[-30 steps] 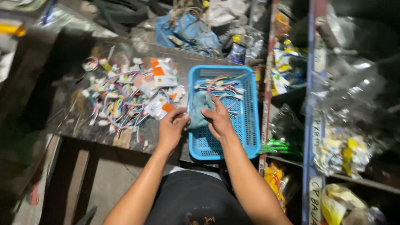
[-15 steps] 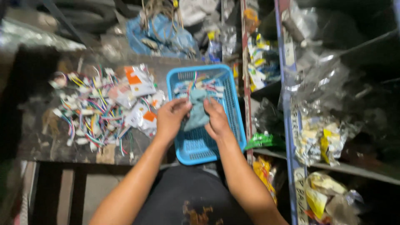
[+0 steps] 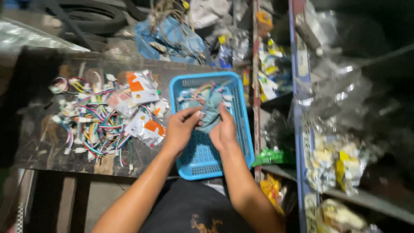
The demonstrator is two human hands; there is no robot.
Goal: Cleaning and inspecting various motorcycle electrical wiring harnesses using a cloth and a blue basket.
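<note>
Both hands meet over the blue plastic basket [image 3: 241, 142]: the left hand [image 3: 181, 129] and the right hand [image 3: 223, 131] pinch a small clear plastic bag [image 3: 210, 113] between fingertips, each closed on 1 side of it. It sits just ahead of the knuckles, above the basket's mesh floor, with more coloured wire leads [image 3: 202, 90] lying beyond it. The bag looks light, limp and slick, so a grip at its edges or corners likely serves best; squeezing the middle would probably just crumple it. Left of the left hand, a heap of wire connectors [image 3: 92, 125] and orange-and-white packets [image 3: 140, 86] covers the dark tabletop [image 3: 39, 142].
</note>
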